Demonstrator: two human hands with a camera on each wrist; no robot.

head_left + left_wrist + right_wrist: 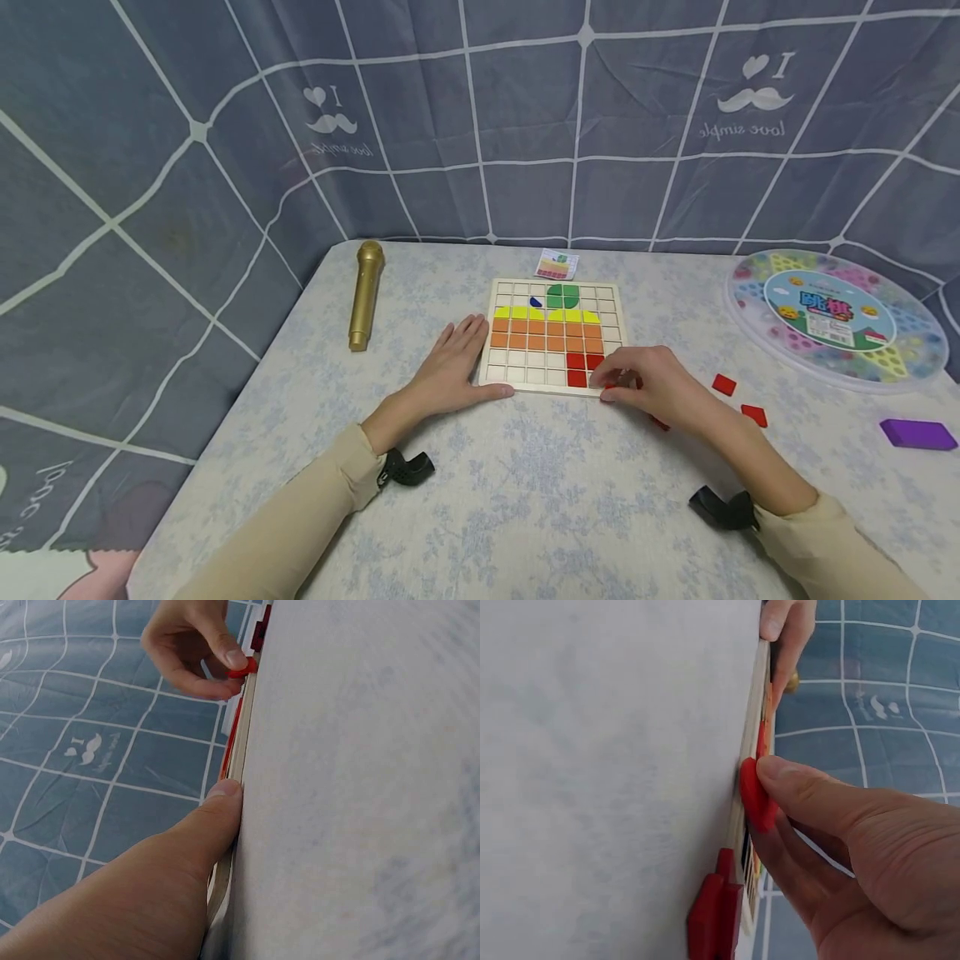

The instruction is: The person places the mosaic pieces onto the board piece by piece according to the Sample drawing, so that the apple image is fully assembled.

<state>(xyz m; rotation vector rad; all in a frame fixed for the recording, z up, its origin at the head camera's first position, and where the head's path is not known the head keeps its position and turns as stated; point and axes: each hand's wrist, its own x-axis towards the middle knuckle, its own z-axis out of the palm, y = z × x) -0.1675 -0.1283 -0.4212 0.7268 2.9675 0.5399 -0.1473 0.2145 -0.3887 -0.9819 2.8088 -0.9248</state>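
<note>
A square white grid board [517,375] lies on the table, partly filled with coloured tiles. Two rows of orange tiles [536,335] run under a row of yellow pieces [551,315], with a green round shape [562,296] and a small blue piece [536,302] above. Several red tiles [576,377] fill cells at the front right. My left hand [453,371] rests against the board's left edge, fingers straight, thumb along the front edge. Between thumb and fingers my right hand [663,387] pinches a red tile [759,796] at the front right corner, partly covering that corner in the head view.
Loose red tiles [723,384] lie right of the board, some near my right hand. A purple block [918,434] and a round, clear-lidded game box [832,367] are farther right. A small pattern card [557,264] sits behind the board; a gold microphone [365,296] lies left.
</note>
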